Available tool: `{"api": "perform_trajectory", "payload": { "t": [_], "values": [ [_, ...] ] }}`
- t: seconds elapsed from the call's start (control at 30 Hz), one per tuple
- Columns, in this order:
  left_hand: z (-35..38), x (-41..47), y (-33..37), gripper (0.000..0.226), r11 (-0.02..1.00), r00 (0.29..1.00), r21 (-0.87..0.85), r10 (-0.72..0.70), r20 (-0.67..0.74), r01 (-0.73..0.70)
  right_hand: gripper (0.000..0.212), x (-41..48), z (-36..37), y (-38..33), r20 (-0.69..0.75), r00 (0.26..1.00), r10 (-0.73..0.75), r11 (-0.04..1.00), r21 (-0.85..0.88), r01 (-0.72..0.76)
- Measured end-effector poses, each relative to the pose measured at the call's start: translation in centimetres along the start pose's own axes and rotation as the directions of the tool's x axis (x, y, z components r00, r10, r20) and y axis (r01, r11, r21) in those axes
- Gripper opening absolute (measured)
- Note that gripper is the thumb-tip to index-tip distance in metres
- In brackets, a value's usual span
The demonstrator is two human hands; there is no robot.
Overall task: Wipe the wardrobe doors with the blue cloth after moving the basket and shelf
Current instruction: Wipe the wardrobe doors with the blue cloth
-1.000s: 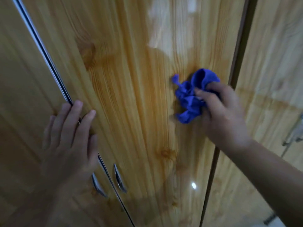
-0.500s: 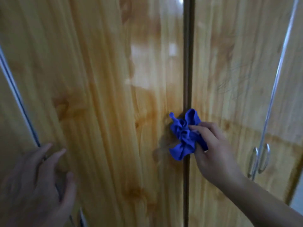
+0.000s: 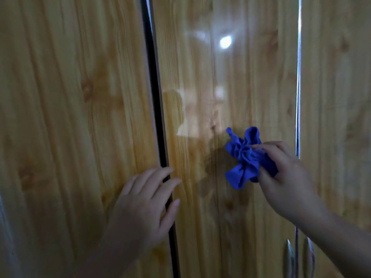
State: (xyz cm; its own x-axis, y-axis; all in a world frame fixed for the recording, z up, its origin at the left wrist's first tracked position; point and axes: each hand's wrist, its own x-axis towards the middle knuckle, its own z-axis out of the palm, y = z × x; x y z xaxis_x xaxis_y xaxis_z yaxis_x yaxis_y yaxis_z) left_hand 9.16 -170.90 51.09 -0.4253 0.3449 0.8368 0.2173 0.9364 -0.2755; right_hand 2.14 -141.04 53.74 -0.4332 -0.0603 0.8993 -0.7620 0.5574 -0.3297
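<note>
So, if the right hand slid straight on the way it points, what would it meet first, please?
Only bare door, then probably the gap at its left edge; the left hand lies below that line.

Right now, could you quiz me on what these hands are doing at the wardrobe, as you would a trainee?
1. True or false: the right hand holds the bunched blue cloth against a wardrobe door.
2. The left hand is: A) hanging free in the air; B) laid with straight fingers across the dark gap between two doors; C) gripping the cloth.
3. Fill in: the two metal handles show at the lower ___ of the view.
Key: 1 true; 2 B; 3 right.
</note>
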Motion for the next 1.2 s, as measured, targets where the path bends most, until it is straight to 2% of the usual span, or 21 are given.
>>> {"api": "perform_trajectory", "payload": {
  "t": [0.07, 0.17, 0.33, 0.5, 0.67, 0.83, 1.0, 1.2],
  "values": [
    [-0.4, 4.1, 0.7, 0.038, 0.997, 1.000, 0.069, 0.029, -0.009, -0.029, 0.029, 2.2, -0.9, 0.3, -0.016, 1.000, -0.024, 1.000, 0.002, 0.024],
    [-1.7, 9.1, 0.4, 0.039, 0.994, 0.999, 0.111, -0.020, -0.027, 0.023, 0.029, 5.1, -1.4, -0.1, -0.043, 0.997, -0.062, 0.998, 0.010, 0.062],
    [-2.5, 14.1, -1.7, 0.036, 0.979, 0.993, 0.193, -0.041, -0.112, 0.063, 0.032, 10.7, -0.5, -2.4, -0.069, 0.977, -0.200, 0.974, -0.125, 0.191],
    [-2.0, 15.5, -2.7, 0.035, 0.959, 0.989, 0.278, -0.014, -0.150, 0.056, 0.028, 16.4, 1.9, -6.4, -0.091, 0.917, -0.388, 0.904, -0.230, 0.360],
    [-1.2, 15.3, -3.9, 0.034, 0.966, 0.979, 0.258, 0.052, -0.197, 0.001, 0.024, 18.7, 4.8, -7.8, -0.134, 0.887, -0.442, 0.876, -0.277, 0.394],
    [-0.3, 15.3, -4.5, 0.033, 0.962, 0.958, 0.271, 0.099, -0.270, -0.024, 0.021, 15.7, 6.6, -6.6, -0.172, 0.864, -0.473, 0.868, -0.260, 0.423],
    [0.0, 15.2, -4.9, 0.030, 0.966, 0.952, 0.257, 0.113, -0.283, -0.038, 0.029, 6.3, 9.2, -4.2, 0.007, 0.915, -0.402, 0.892, -0.222, 0.394],
    [0.2, 14.9, -5.0, 0.036, 0.959, 0.955, 0.279, 0.123, -0.270, -0.044, 0.027, -3.2, 11.6, -0.7, 0.138, 0.920, -0.367, 0.896, -0.212, 0.389]
  ]
}}
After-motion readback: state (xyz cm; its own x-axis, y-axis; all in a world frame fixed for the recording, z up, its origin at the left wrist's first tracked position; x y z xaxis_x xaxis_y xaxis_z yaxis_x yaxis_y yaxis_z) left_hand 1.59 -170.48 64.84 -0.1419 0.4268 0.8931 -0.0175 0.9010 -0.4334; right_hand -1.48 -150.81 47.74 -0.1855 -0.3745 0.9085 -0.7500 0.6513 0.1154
